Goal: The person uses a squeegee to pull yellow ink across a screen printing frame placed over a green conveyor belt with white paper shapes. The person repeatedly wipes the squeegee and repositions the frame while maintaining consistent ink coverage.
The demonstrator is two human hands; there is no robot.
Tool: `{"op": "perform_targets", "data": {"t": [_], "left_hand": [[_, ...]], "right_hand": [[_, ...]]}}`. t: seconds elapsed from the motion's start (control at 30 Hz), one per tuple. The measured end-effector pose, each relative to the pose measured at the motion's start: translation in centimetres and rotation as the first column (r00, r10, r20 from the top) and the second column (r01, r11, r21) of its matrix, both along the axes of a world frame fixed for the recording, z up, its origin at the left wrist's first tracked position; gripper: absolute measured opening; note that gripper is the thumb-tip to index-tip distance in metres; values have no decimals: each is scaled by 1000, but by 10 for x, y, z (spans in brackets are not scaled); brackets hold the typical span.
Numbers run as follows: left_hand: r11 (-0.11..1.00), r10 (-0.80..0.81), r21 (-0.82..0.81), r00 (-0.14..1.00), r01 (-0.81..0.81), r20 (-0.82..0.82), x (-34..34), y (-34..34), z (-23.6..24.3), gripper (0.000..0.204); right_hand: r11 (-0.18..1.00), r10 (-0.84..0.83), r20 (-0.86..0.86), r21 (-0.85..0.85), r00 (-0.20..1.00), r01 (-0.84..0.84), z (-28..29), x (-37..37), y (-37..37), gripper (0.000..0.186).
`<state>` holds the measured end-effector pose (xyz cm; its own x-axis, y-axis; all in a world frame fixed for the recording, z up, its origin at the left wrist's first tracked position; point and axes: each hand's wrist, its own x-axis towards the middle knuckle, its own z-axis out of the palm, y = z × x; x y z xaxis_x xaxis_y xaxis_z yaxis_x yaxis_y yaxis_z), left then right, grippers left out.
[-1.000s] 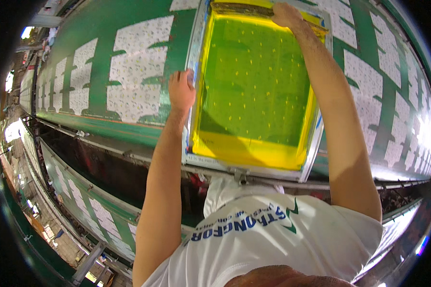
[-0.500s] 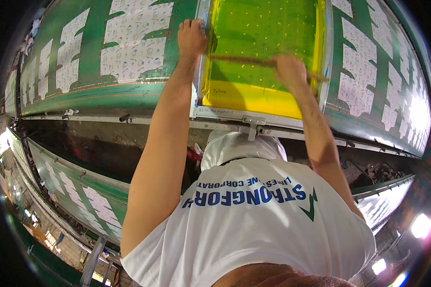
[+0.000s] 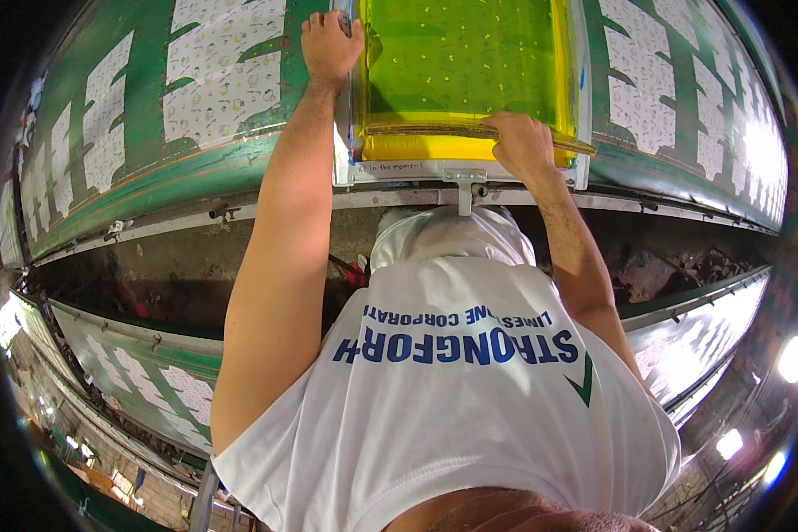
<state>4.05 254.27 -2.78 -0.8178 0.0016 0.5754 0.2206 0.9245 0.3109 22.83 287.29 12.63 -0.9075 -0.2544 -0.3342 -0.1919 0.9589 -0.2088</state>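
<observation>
A screen-printing frame (image 3: 576, 93) with bright yellow-green mesh (image 3: 452, 62) lies on a green printing table (image 3: 213, 164). My left hand (image 3: 332, 46) has its fingers curled over the upper part of the frame's left side. My right hand (image 3: 519, 140) grips a long, yellow-stained squeegee (image 3: 417, 129) that lies across the screen near its near edge, over a band of yellow ink. A metal bracket (image 3: 464, 186) is at the middle of the frame's near side.
Pale printed fabric pieces (image 3: 222, 62) lie on the table to both sides of the frame. A metal rail (image 3: 266, 210) runs along the near edge. A dark gap separates it from another long table (image 3: 124, 355) below, and bright lamps show at the lower right.
My right hand has drawn the squeegee from the screen's far end to its near end. My left hand still holds the left side. The view has shifted, so the frame appears higher.
</observation>
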Motion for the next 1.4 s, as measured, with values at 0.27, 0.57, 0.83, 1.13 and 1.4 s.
{"op": "perform_targets", "data": {"t": [0.27, 0.57, 0.83, 1.13, 1.4], "left_hand": [[998, 56, 18, 994, -58, 97, 1, 3, 4, 45], [997, 82, -3, 979, -83, 185, -1, 4, 17, 42], [991, 125, -84, 965, -108, 232, -2, -1, 16, 43], [988, 137, 34, 950, -152, 279, 2, 8, 26, 43], [992, 119, 10, 962, -125, 247, 5, 4, 21, 34]], "right_hand": [[992, 101, -61, -68, 993, -105, -14, 32, 8, 32], [900, 371, -51, -224, 927, -373, -18, 60, 45, 57], [833, -282, -188, -535, 941, 143, -26, 24, 158, 57], [845, -504, -233, -334, 832, 418, -81, -30, 217, 78], [782, -578, -211, -417, 788, 462, -60, -41, 214, 47]]}}
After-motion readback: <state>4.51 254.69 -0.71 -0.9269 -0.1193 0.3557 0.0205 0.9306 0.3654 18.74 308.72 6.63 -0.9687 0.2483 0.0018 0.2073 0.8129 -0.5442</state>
